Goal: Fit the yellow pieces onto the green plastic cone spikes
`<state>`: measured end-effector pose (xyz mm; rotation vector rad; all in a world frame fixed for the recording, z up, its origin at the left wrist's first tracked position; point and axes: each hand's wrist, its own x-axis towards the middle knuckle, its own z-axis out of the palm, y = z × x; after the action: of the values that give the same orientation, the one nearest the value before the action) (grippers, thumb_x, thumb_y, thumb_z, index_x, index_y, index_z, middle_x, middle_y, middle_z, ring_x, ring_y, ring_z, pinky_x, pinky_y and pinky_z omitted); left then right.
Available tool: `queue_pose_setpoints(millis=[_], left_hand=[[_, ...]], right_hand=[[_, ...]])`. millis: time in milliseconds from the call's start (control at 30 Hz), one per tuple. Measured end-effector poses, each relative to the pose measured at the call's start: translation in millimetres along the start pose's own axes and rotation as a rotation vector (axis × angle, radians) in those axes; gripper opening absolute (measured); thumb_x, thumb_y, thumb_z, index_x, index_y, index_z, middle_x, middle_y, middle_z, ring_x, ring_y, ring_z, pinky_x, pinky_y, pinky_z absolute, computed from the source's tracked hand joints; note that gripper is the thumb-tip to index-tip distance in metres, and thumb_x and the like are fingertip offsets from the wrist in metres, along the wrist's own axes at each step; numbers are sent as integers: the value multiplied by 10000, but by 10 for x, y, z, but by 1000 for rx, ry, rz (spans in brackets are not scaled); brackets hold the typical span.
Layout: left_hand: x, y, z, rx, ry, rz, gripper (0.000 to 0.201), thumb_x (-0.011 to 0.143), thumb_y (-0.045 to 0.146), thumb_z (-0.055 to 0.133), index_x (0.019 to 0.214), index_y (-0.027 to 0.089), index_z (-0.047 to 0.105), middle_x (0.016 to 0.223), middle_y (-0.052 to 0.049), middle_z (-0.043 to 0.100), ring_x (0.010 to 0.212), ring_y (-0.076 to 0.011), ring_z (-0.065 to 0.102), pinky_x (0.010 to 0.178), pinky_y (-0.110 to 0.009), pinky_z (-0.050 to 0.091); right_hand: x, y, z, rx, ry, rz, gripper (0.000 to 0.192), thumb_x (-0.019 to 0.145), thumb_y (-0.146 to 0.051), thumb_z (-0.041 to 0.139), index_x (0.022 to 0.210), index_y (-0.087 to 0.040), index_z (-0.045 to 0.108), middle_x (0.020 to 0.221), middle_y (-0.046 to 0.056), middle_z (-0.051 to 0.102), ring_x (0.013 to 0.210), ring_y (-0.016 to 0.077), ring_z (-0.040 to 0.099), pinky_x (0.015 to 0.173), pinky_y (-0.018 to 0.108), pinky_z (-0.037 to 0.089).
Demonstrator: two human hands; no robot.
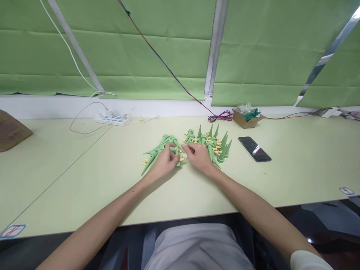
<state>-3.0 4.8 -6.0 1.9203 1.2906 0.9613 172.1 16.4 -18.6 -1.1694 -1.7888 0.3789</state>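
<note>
My left hand (pixel 165 162) is closed around a green plastic plant-watering spike (pixel 178 164), its wide end low by the tabletop. Just right of it, the fingers of my right hand (pixel 199 155) are pinched together near the spike's pointed end; whatever they hold is too small and covered to name. A heap of green spikes with yellow valves (pixel 152 159) lies behind and left of my left hand. Beyond my right hand is a second group of spikes with yellow pieces (pixel 210 144), and a few plain green spikes (pixel 223 152) stand upright at its right side.
A black phone (pixel 254 149) lies to the right on the pale table (pixel 180 202). Behind it are a small cardboard box (pixel 246 119) with plastic wrap and a coiled red-and-blue wire (pixel 221 116). A white power strip (pixel 114 119) with cables sits back left; a brown object (pixel 12 132) is far left.
</note>
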Motion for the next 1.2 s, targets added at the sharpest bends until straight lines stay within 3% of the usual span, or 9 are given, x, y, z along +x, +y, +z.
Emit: queue_pose_setpoints(millis=[267,733,833,933,1067,1200], left_hand=[[16,-69,-24,238,-86,-7,190,825,237,561,1010,216,521,516,74,510,490,-174,470,523,-298,278],[3,-43,-14,273,-77,22,98,963,327,498,970,232,523,524,49,556,497,-196,508,555,-291,283],[5,-34,-26,279,-61,2,124,968,353,505,951,233,530,519,46,542,494,-198,501,551,-292,268],[11,-58,-43,249,-32,5,147,960,378,535,930,235,551,500,50,522,466,-190,465,543,-296,247],[25,-100,-53,185,13,43,157,951,381,559,917,230,578,493,46,523,455,-182,453,540,-302,242],[25,-60,-50,298,21,23,197,982,394,484,941,223,573,542,28,552,516,-196,501,547,-306,277]], right_hand=[[3,42,10,4,-2,-2,509,1000,-466,483,577,-216,351,507,-49,362,503,113,317,554,278,268],[33,75,-21,-55,39,16,467,1003,-426,476,599,-213,375,532,-42,403,508,118,318,560,270,246],[35,63,-33,-84,29,22,429,1005,-411,473,626,-214,435,553,-35,447,513,123,347,567,267,255],[39,47,-55,-144,13,30,280,1000,-343,492,766,-207,567,597,-24,525,533,140,426,593,265,289],[39,71,-56,-255,-27,-41,128,968,-210,513,948,-171,634,753,44,650,735,204,572,730,298,372],[21,117,-20,-410,-123,-98,207,936,-116,499,1046,-145,672,983,121,692,999,274,572,885,368,358]])
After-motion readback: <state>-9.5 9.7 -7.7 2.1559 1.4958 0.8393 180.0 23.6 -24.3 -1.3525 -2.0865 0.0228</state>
